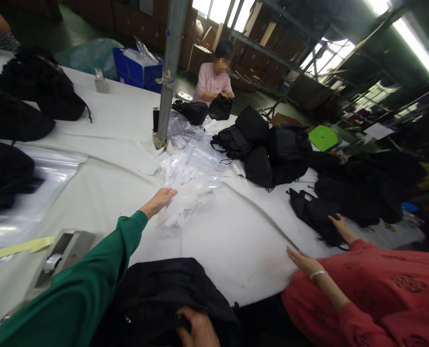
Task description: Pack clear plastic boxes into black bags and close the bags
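Observation:
My left hand [161, 199], in a green sleeve, reaches forward across the white table [236, 241] and pinches the near edge of a clear plastic bag [187, 202] from a loose pile. My right hand [199, 330] is at the bottom edge of the view, fingers curled on a black bag [164, 294] that lies right in front of me. Part of that hand is cut off by the frame.
A co-worker in red at the right has one hand [303, 260] on the table and another on a black bag [319, 214]. Several black bags [268, 149] are piled beyond. A metal post [169, 72], a tape dispenser [60, 258] and a seated person in pink [214, 82] are also in view.

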Motion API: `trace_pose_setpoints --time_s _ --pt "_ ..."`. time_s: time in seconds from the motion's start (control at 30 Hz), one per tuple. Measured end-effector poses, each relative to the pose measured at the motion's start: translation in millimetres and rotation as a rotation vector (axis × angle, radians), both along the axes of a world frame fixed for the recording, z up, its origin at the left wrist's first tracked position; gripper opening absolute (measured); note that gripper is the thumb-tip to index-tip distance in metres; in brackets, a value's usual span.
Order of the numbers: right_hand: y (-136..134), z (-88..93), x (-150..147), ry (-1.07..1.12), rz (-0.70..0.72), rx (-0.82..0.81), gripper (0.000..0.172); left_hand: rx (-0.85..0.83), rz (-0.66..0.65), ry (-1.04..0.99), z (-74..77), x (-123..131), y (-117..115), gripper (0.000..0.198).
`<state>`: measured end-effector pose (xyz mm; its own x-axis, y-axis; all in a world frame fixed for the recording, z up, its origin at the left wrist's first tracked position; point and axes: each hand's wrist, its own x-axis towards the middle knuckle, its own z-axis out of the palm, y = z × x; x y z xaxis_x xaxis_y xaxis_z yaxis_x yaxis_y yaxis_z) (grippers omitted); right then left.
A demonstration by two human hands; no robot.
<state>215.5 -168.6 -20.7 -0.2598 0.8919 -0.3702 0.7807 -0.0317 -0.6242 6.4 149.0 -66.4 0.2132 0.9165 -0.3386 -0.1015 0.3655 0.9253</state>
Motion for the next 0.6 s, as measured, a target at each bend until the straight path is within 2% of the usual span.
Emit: trace_pose_setpoints --time_s 0.17,0.3,0.43,0.6 --pt "5.2 12.6 -7.8 0.13 -0.066 0.026 0.033 -0.081 -0.028 -0.081 17.3 -29.9 -23.5 0.057" --pt "7.4 22.3 -9.6 0.176 -0.06 0.008 0.032 -0.104 -0.035 -0.117 28.6 -49.9 -37.0 0.043" --pt "8.2 29.6 -10.2 0.147 -0.048 -0.024 0.032 -0.127 0.036 -0.162 33.5 -58.6 -44.3 0.029" --pt "6.9 33.1 -11.0 0.158 -0.067 -0.007 0.04 -0.168 0.142 -0.427 49.6 -61.2 -64.6 0.031"
